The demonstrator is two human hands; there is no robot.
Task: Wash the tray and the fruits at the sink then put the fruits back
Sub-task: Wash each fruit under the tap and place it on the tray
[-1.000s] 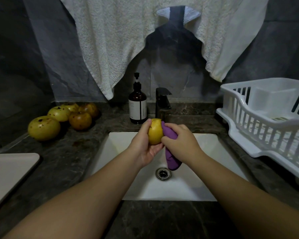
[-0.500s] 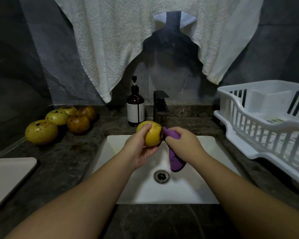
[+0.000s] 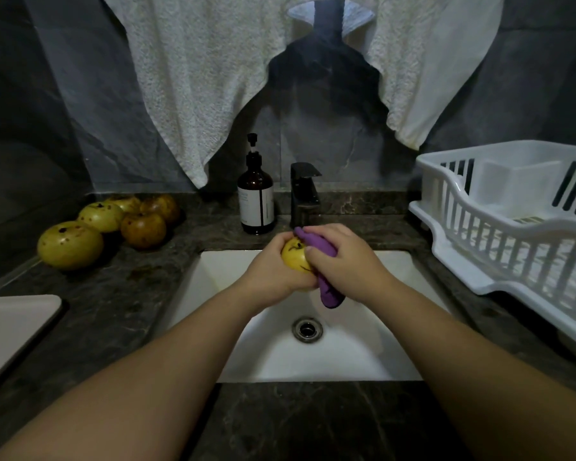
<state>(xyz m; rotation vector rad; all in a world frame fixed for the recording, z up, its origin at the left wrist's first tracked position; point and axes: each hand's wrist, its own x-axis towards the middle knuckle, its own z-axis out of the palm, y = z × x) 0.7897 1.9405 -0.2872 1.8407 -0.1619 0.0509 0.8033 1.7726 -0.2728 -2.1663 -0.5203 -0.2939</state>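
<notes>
Over the white sink (image 3: pixel 373 357), my left hand (image 3: pixel 275 272) grips a yellow fruit (image 3: pixel 295 256) from the left and below. My right hand (image 3: pixel 341 261) holds a purple cloth (image 3: pixel 328 292) and presses it against the fruit's right side; the cloth's tail hangs toward the basin. Several more spotted yellow and brown fruits (image 3: pixel 70 244) lie on the dark counter at the left. A pale tray (image 3: pixel 10 327) shows at the left edge, partly cut off by the frame.
A black faucet (image 3: pixel 303 194) and a brown soap pump bottle (image 3: pixel 256 202) stand behind the sink. A white dish rack (image 3: pixel 512 234) fills the counter on the right. A white towel (image 3: pixel 213 78) hangs on the wall above. The drain (image 3: pixel 307 328) lies below my hands.
My right hand has moved the purple cloth up and over the fruit's top and right side. Both hands sit closer together, and the fruit has turned in my left hand.
</notes>
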